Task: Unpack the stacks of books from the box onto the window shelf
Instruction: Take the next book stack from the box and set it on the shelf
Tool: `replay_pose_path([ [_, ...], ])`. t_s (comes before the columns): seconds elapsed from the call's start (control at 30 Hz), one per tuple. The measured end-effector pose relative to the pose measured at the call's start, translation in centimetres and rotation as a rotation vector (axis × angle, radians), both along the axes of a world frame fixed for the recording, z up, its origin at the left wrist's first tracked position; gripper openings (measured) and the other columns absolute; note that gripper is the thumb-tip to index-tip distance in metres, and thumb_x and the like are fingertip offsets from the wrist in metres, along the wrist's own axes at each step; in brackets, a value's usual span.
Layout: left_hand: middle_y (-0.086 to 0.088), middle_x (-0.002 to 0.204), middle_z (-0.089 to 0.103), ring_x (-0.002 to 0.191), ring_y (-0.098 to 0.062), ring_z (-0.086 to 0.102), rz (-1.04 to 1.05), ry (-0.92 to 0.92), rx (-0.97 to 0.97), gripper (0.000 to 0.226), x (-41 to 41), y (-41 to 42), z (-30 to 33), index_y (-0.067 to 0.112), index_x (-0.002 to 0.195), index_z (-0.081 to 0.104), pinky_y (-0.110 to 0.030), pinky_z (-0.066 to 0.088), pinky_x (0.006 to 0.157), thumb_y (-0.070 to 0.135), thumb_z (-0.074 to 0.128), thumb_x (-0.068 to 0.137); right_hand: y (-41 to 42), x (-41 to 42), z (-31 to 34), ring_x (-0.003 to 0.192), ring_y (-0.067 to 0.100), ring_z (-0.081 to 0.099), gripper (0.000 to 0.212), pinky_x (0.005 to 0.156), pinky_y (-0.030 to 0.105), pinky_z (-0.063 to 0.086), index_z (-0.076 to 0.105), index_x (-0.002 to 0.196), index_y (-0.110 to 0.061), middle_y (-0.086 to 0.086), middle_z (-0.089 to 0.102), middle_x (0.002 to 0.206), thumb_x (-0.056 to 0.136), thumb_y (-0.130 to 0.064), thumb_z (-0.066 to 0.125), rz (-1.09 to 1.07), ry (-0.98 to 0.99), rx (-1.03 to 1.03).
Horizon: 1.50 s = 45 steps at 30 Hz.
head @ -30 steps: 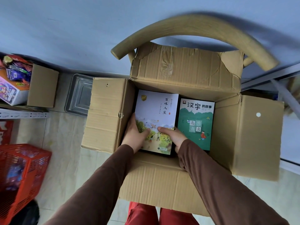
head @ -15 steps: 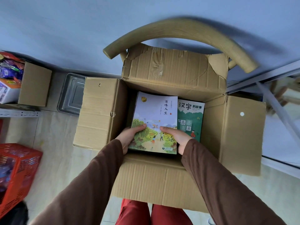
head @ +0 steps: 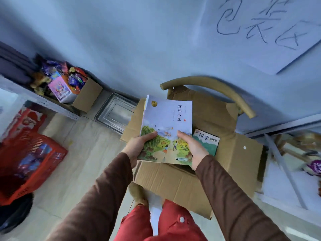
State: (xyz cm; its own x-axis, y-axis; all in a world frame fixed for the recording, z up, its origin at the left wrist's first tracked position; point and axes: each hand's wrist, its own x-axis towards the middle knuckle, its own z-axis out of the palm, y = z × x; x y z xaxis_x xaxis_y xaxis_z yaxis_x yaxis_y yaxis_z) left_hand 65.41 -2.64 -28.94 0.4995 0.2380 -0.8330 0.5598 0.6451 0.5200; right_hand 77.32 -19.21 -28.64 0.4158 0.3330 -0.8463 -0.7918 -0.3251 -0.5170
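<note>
Left hand (head: 139, 148) and right hand (head: 192, 150) clamp the stack of books (head: 166, 129) by its near edges, thumbs on top, keeping it together above the cardboard box (head: 173, 180).

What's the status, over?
Both hands, left hand and right hand, grip the book stack above the box. Green book remains inside. Nothing blocking.

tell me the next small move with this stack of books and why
Probably carry the stack of books clear of the cardboard box and turn toward the shelf. The left hand and right hand each grip a lower corner, thumbs on the cover, and the stack is held above the opening. A green book lies inside for later. The window shelf is not clearly in view.
</note>
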Motion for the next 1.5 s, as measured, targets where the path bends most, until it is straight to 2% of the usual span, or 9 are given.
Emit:
replay_pose_path([
  [0.13,-0.015,0.104,0.079,0.084,-0.031,0.079,0.147,-0.089,0.102,0.043,-6.6,4.3,6.2,0.011,0.110,0.075,-0.038,0.062,0.060,0.038,0.084,0.077,6.4,-3.7,6.2,0.085,0.003,0.067,0.015,0.061,0.025,0.047,0.076,0.085,-0.034,-0.025,0.073,0.082,0.076,-0.046,0.079,0.156,-0.099,0.085],
  [0.23,-0.015,0.106,0.079,0.086,-0.032,0.078,0.274,-0.139,0.169,0.039,-13.2,7.8,10.4,0.015,0.105,0.079,-0.040,0.062,0.062,0.041,0.084,0.076,12.1,-8.6,10.5,0.102,0.011,0.071,0.024,0.080,0.032,0.058,0.079,0.094,-0.032,-0.013,0.076,0.106,0.074,-0.046,0.080,0.292,-0.162,0.168],
  [0.43,-0.012,0.099,0.080,0.075,-0.025,0.079,0.537,-0.215,0.274,0.036,-29.4,14.7,17.3,0.013,0.101,0.081,-0.037,0.061,0.054,0.041,0.081,0.079,23.3,-21.9,17.4,0.087,0.011,0.060,0.022,0.061,0.030,0.035,0.074,0.086,-0.030,-0.011,0.070,0.102,0.073,-0.046,0.080,0.511,-0.264,0.287],
  [0.6,-0.016,0.102,0.079,0.083,-0.032,0.079,0.725,-0.285,0.330,0.032,-41.7,19.6,21.4,0.014,0.097,0.082,-0.048,0.064,0.068,0.039,0.084,0.076,31.5,-33.3,21.5,0.120,0.026,0.060,0.039,0.108,0.048,0.042,0.075,0.107,-0.023,-0.002,0.071,0.119,0.074,-0.044,0.081,0.656,-0.242,0.425],
  [0.8,-0.019,0.106,0.078,0.087,-0.036,0.078,0.920,-0.323,0.428,0.051,-50.7,24.5,24.7,0.011,0.111,0.077,-0.049,0.063,0.070,0.042,0.086,0.072,40.1,-42.0,25.2,0.130,0.034,0.055,0.054,0.116,0.057,0.033,0.077,0.112,-0.022,0.005,0.068,0.129,0.066,-0.050,0.084,0.844,-0.255,0.556],
  [0.93,-0.021,0.110,0.076,0.098,-0.040,0.075,0.996,-0.327,0.540,0.051,-54.5,29.2,26.6,0.009,0.116,0.075,-0.056,0.060,0.084,0.042,0.082,0.077,46.5,-45.6,27.1,0.112,0.039,0.067,0.045,0.105,0.056,0.047,0.077,0.106,-0.015,0.016,0.075,0.113,0.074,-0.045,0.080,0.930,-0.270,0.624],
  [1.1,-0.018,0.105,0.079,0.086,-0.034,0.078,1.045,-0.281,0.649,0.045,-57.4,36.3,29.1,0.013,0.108,0.077,-0.042,0.062,0.059,0.045,0.079,0.078,55.5,-48.8,29.0,0.101,0.041,0.071,0.045,0.095,0.056,0.055,0.071,0.117,-0.009,0.021,0.074,0.113,0.083,-0.039,0.073,1.001,-0.241,0.714],
  [1.23,-0.016,0.101,0.080,0.079,-0.030,0.079,1.073,-0.267,0.682,0.026,-59.2,41.3,30.8,0.023,0.091,0.082,-0.041,0.061,0.056,0.046,0.078,0.080,62.1,-50.8,29.8,0.063,0.021,0.074,0.028,0.051,0.027,0.057,0.073,0.102,-0.015,0.008,0.077,0.082,0.084,-0.037,0.073,1.061,-0.134,0.778],
  [1.5,-0.022,0.103,0.078,0.081,-0.033,0.078,1.136,-0.278,0.721,0.037,-63.3,50.4,32.5,0.012,0.098,0.081,-0.040,0.062,0.057,0.045,0.077,0.082,72.9,-55.5,31.0,0.062,0.027,0.074,0.033,0.056,0.035,0.059,0.071,0.099,-0.012,0.014,0.077,0.081,0.080,-0.038,0.075,1.098,-0.013,0.830],
])
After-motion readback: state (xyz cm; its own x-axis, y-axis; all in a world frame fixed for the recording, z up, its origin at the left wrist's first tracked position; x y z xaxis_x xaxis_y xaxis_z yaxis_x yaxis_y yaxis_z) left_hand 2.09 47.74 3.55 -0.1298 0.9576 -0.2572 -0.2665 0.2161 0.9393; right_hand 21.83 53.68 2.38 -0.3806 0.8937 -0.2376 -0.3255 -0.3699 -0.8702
